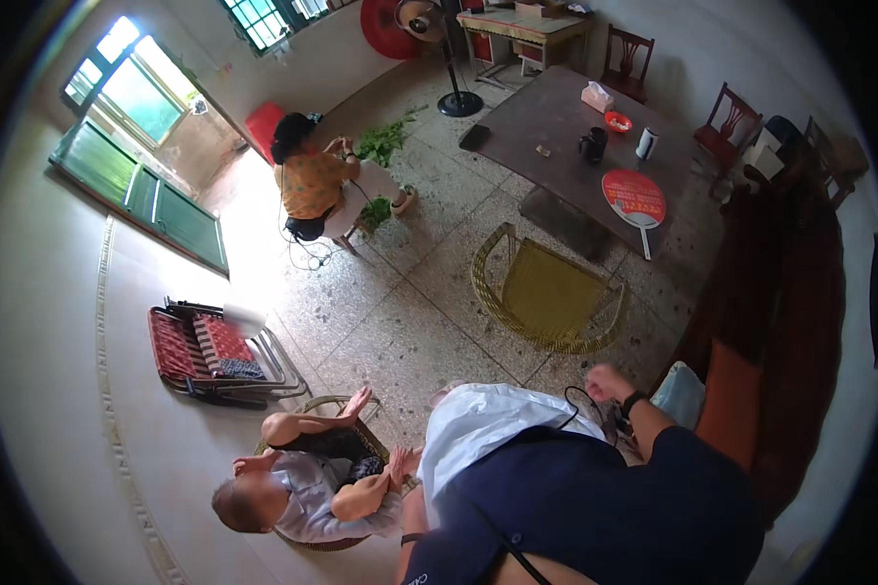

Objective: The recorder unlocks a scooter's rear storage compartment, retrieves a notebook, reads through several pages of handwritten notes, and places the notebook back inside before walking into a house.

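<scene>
My right hand (608, 383), with a dark band at its wrist, is raised beside my lap. Its fingers look curled closed, and whatever may be in them is too small to make out. A thin black cable (578, 392) loops close to that hand. Over my lap lies a crumpled white sheet (483, 419), below my dark top. At the sheet's left edge is my left hand (416, 507), also with a dark wristband. Its fingers are hidden. Close to it, a seated person's hand (398, 464) rests by their knees.
A yellow woven chair (556, 292) stands ahead. Beyond it, a dark table (556, 127) bears a red fan (634, 195), a black mug (592, 145) and a tissue box (597, 96). Another person (317, 185) sits by green leaves (382, 144). Folded chairs (219, 351) lean left.
</scene>
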The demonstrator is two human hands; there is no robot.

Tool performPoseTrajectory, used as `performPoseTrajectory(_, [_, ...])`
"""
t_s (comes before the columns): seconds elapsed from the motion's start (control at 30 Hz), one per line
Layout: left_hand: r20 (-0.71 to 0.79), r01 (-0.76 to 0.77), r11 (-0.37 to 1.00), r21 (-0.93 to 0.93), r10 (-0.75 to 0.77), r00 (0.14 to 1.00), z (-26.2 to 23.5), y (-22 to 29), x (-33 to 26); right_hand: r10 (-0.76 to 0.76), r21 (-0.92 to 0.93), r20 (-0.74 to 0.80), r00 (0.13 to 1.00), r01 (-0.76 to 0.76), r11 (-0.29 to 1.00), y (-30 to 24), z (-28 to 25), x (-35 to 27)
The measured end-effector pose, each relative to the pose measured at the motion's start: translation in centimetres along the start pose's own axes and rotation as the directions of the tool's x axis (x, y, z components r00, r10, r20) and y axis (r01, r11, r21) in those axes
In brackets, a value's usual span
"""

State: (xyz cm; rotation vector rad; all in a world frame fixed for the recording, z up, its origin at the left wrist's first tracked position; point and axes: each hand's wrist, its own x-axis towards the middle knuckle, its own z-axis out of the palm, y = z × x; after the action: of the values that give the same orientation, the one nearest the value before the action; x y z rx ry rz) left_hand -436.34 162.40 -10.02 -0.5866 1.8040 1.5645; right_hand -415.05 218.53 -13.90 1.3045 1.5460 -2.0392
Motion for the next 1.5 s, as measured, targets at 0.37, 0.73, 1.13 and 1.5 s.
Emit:
performPoseTrajectory(0.37, [0.152, 0.007, 0.989, 0.145, -0.030, 0.988, -4.8, 10.3, 14.6, 0.028, -0.106, -0.179, 0.983, -0.048, 0.993, -18.9, 8.9, 7.0])
performPoseTrajectory(0.73, [-0.029, 0.096, 0.994, 0.052, -0.094, 0.995, -13.7, 37.3, 34.4, -0.121, -0.073, -0.746, 0.655, 0.101, 0.992, -16.5, 18.5, 10.2])
performPoseTrajectory(1.13, [-0.020, 0.116, 0.991, -0.064, -0.117, 0.993, -12.6, 42.8, 40.0, -0.168, -0.159, -0.363, 0.917, 0.117, 0.980, -34.9, 29.6, 24.7])
performPoseTrajectory(1.5, [-0.315, 0.232, 0.861, -0.452, -0.398, 0.862, -18.9, 41.6, 36.9, 0.076, -0.067, -0.186, 0.980, -0.090, 0.994, -44.4, 31.1, 37.1])
